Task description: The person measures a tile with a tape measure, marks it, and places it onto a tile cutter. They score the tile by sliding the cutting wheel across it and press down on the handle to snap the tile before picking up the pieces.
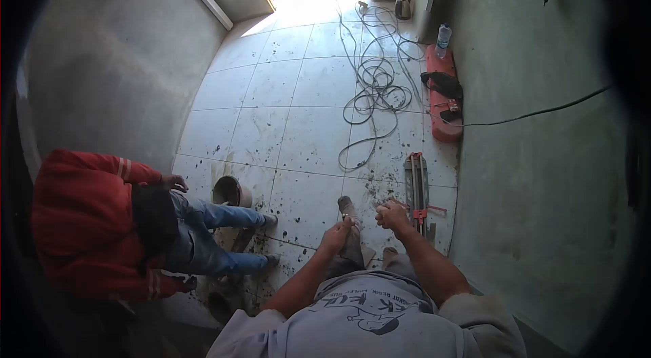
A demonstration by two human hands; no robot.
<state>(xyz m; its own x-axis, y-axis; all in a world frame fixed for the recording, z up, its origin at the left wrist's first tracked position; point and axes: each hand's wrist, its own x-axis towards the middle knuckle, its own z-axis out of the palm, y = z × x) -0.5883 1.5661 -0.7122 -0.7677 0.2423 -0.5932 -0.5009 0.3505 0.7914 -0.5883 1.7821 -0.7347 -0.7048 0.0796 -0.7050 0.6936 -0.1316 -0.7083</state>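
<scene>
My left hand (335,234) is in front of my body with its fingers curled together. Something small and pale may be at its fingertips, too small to name. My right hand (392,215) is closed too, a short way to the right and apart from the left; what it holds, if anything, is hidden. Just beyond the right hand, a manual tile cutter (416,185) with grey rails and red parts lies on the tiled floor (308,205). My feet stand on the tiles below my hands.
A person in a red jacket (85,215) stands at the left beside a bucket (232,192). Ahead lies a tangled cable (374,97). Along the right wall sits a red case (445,129), with a water bottle (443,41) at its far end. Dark crumbs litter the tiles.
</scene>
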